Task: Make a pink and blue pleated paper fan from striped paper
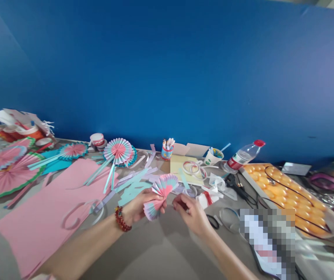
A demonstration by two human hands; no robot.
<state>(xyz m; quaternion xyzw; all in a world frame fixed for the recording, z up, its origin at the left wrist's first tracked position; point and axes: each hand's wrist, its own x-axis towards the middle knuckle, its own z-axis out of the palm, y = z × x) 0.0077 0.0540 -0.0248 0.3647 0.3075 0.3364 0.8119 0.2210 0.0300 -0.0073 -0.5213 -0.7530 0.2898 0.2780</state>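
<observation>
A pleated paper fan (pixel 167 186), pink in the middle with pale blue and lilac edges, is pinched at its centre by my left hand (pixel 143 203). It is spread part way round, its folds fanned to the top and lower left. Just right of it, apart from the paper, my right hand (pixel 188 208) is closed with thumb and fingertips together; whatever they hold, if anything, is too small to make out. Behind the hands lie light blue paper strips (pixel 136 187). Finished round paper fans on strip handles, such as the pink and blue one (pixel 118 151), rest further left.
Large pink paper sheets (pixel 58 206) cover the left side. At the back stand a pen cup (pixel 167 151), a white paper cup (pixel 213 156) and a plastic bottle (pixel 242 157). On the right are a black glue gun (pixel 236 186), a tray of orange balls (pixel 283 194) and a blurred-out phone (pixel 267 249).
</observation>
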